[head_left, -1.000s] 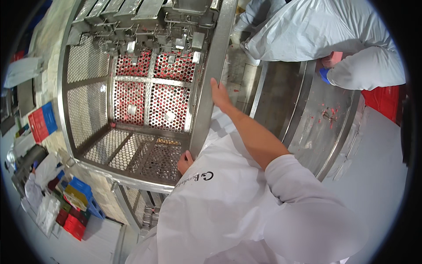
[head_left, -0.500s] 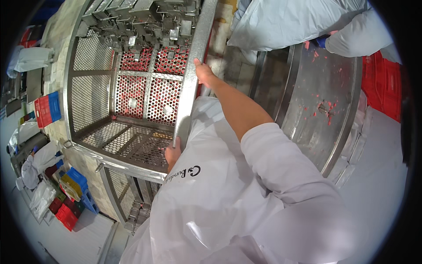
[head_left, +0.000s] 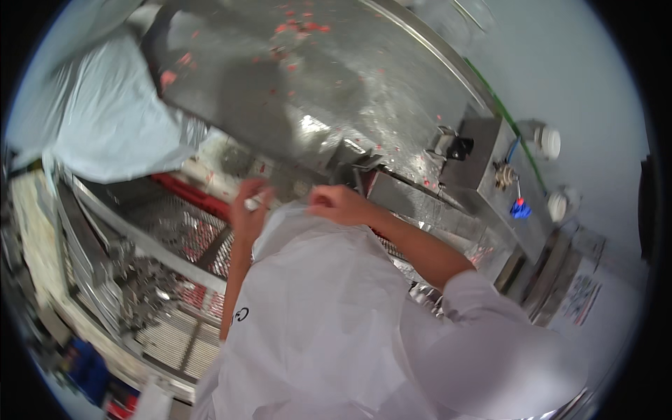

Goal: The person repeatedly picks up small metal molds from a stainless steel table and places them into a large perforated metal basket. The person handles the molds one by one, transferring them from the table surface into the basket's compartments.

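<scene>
My left hand (head_left: pixel 248 213) is raised in front of my white apron (head_left: pixel 329 294), blurred by motion. A small whitish spot shows at its fingers, too smeared to name. My right hand (head_left: pixel 341 205) hovers near the apron's upper edge, fingers curled in; whatever it may hold is hidden. Both hands are apart from the metal cage cart (head_left: pixel 150 241), which stands to the left with metal molds (head_left: pixel 140 294) inside. Ahead lies a wide steel table (head_left: pixel 252 98) scattered with pink-red scraps (head_left: pixel 301 26).
A person in a pale blue-white garment (head_left: pixel 112 119) stands at the left by the table. A red crate edge (head_left: pixel 190 196) lies below. On the right are a steel box (head_left: pixel 490 168), a blue knob (head_left: pixel 520 208) and a white wall (head_left: pixel 574 70).
My view has swung right, from the cage cart to the steel table. Both hands have let go of the cart's frame and are now in front of my apron.
</scene>
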